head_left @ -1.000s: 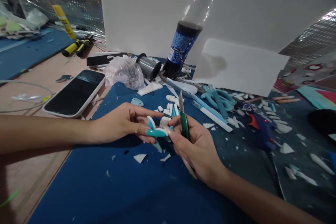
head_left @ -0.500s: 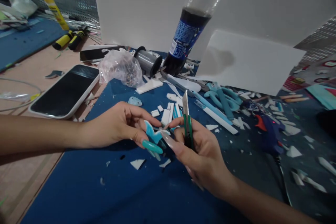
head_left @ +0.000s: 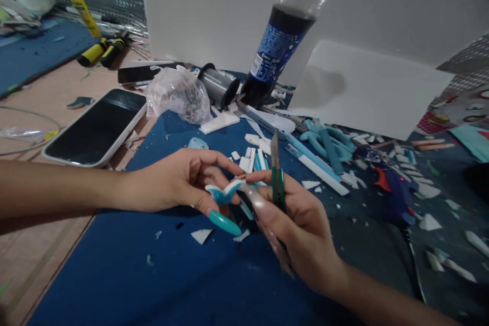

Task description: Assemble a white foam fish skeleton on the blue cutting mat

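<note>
Over the blue mat [head_left: 145,285], my left hand [head_left: 191,181] is closed on a small blue piece with a white edge [head_left: 222,194], shaped like a two-lobed tail. My right hand [head_left: 305,224] grips a green-handled craft knife [head_left: 278,183], its blade pointing upward. The thumb and forefinger of that hand also touch the right end of the tail-shaped piece. Both hands meet at mid-frame, and the inner fingers of the left hand are partly hidden. Right behind the fingertips lie white and blue strips [head_left: 250,159]. A white triangular scrap [head_left: 201,236] rests in front.
A tilted-looking cola bottle [head_left: 277,51] stands behind, beside a grey spool [head_left: 217,86] and a plastic bag [head_left: 178,96]. Blue scissors [head_left: 329,145] and a hot glue gun [head_left: 395,193] lie to the right among scraps. At left is a phone [head_left: 97,127].
The tail-shaped piece has turned between my fingers, showing its white edge more on top. My right thumb has shifted, and the knife stays in the hand.
</note>
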